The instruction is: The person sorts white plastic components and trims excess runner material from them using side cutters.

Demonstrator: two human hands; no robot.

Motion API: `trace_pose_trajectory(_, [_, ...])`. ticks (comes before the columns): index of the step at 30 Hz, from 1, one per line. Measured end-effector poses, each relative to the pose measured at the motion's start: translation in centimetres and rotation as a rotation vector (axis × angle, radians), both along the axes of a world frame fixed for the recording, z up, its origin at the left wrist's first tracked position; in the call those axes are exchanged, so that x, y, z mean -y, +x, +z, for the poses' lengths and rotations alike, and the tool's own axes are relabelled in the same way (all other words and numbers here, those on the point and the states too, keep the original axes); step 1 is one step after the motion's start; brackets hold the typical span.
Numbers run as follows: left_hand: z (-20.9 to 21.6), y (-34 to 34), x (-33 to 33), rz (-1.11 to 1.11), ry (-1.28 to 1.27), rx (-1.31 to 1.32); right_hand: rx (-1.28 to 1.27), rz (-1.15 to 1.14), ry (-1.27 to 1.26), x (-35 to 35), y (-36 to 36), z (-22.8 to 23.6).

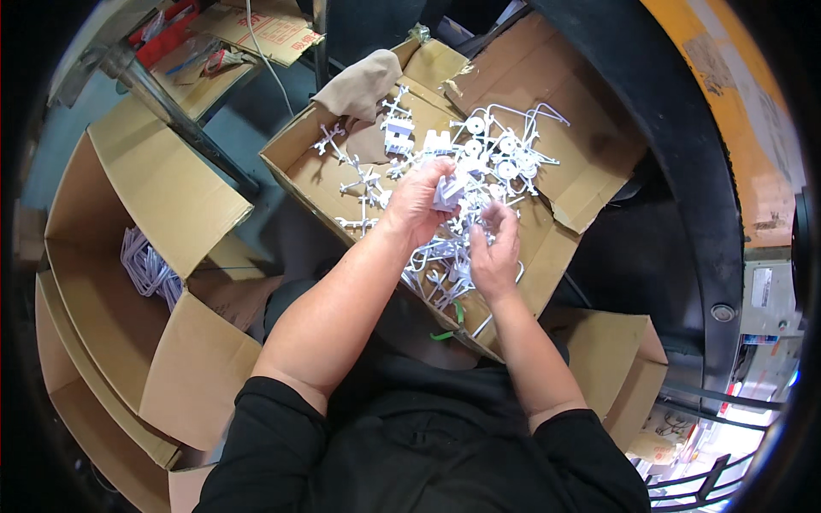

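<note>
In my left hand (pixel 417 203) is a small blocky white plastic part (pixel 447 191), pinched over the middle of a shallow cardboard box (pixel 301 190). My right hand (pixel 496 255) is just to its right, thumb and fingers apart and slightly blurred, with nothing visible in it. Below both hands lies a tangle of white plastic pieces (pixel 445 265), some with branching runners. White round discs (pixel 506 169) and thin bent rods are heaped at the right of the pile. Another blocky white part (pixel 398 135) sits farther back. Two green handles (pixel 459 313) stick out at the near edge.
A beige cloth (pixel 361 84) hangs over the box's far left corner. To the left, a tall open carton (pixel 111 295) contains white rods (pixel 152 267). Another open carton (pixel 611 359) stands at right. A metal post (pixel 175 115) and a curved black machine frame (pixel 676 145) flank the box.
</note>
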State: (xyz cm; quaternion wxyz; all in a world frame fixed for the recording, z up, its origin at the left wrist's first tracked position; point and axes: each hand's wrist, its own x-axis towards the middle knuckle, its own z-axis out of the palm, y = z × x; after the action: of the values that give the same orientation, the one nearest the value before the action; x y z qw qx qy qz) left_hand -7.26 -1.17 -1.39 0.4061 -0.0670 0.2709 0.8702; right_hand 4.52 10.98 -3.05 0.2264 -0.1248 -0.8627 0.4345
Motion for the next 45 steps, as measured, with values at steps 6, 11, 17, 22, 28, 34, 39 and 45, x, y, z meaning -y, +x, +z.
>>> trace_pose_trajectory(6, [-0.4, -0.8, 0.5, 0.083, -0.049, -0.048, 0.598, 0.205, 0.456, -4.1, 5.5, -5.4])
trace_pose_trajectory(11, [-0.2, -0.6, 0.5, 0.076, -0.081, -0.096, 0.818, 0.106, 0.555, -3.4, 5.1, -6.2])
trace_pose_trajectory(17, [0.1, -0.5, 0.0, 0.007, -0.15, -0.184, 0.664, 0.07, 0.331, -3.5, 5.3, -6.3])
trace_pose_trajectory(22, [0.7, -0.3, 0.2, -0.139, -0.168, -0.252, 0.609, -0.165, 0.025, -5.0, 3.8, -1.8])
trace_pose_trajectory(28, [1.2, 2.1, -0.1, -0.427, 0.082, -0.162, 0.009, 0.102, -0.04, -2.1, -0.3, 3.2])
trace_pose_trajectory(34, [0.2, 1.0, 0.3, -0.284, 0.206, -0.134, 0.015, 0.224, -0.036, -2.3, -3.7, 3.3])
trace_pose_trajectory(39, [1.6, 0.3, 1.0, -0.143, 0.367, -0.126, -0.102, 0.363, -0.972, -4.3, -9.2, 1.1])
trace_pose_trajectory(45, [1.4, 1.3, 0.0, -0.243, 0.437, -0.065, 0.475, 0.333, 0.493, -5.4, -17.9, -4.8])
